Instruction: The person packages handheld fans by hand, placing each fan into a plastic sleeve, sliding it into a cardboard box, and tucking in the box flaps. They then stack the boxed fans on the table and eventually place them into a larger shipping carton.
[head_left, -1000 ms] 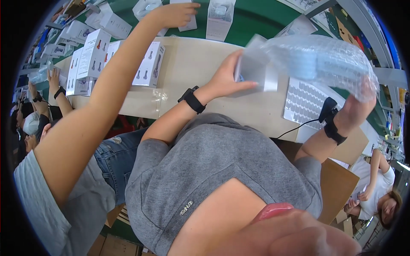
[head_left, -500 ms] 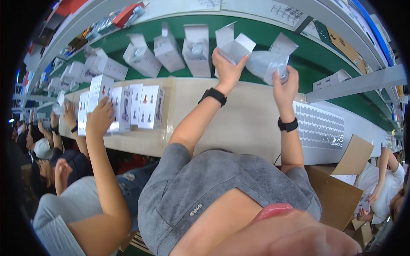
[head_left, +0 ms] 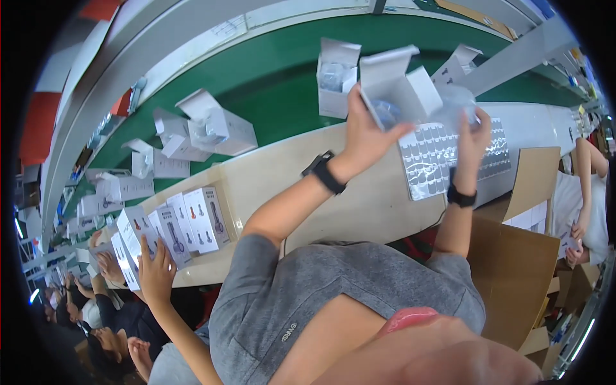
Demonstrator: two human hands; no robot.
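Note:
My left hand (head_left: 373,131) is closed around the lower left side of a white cardboard box (head_left: 420,90) with its top flaps raised. Something clear or bluish shows at the box's lower left, too blurred to name. To the right of it, my right hand (head_left: 473,136) grips a plastic-wrapped item (head_left: 454,102) by its lower end. The item is smeared by motion, and I cannot tell what is inside the wrap. Both hands are raised over the far edge of the beige worktop (head_left: 321,186).
Open white boxes (head_left: 338,77) with wrapped contents stand along the green belt (head_left: 276,80). A sticker sheet (head_left: 427,163) lies below my hands. At left, a co-worker's hand (head_left: 157,269) touches printed boxes (head_left: 205,218). A brown carton (head_left: 513,276) stands at right.
The view has swung, so the worktop and belt sit differently. My left hand has lifted the open box off the belt, and both hands are further right, the wrapped item still in my right.

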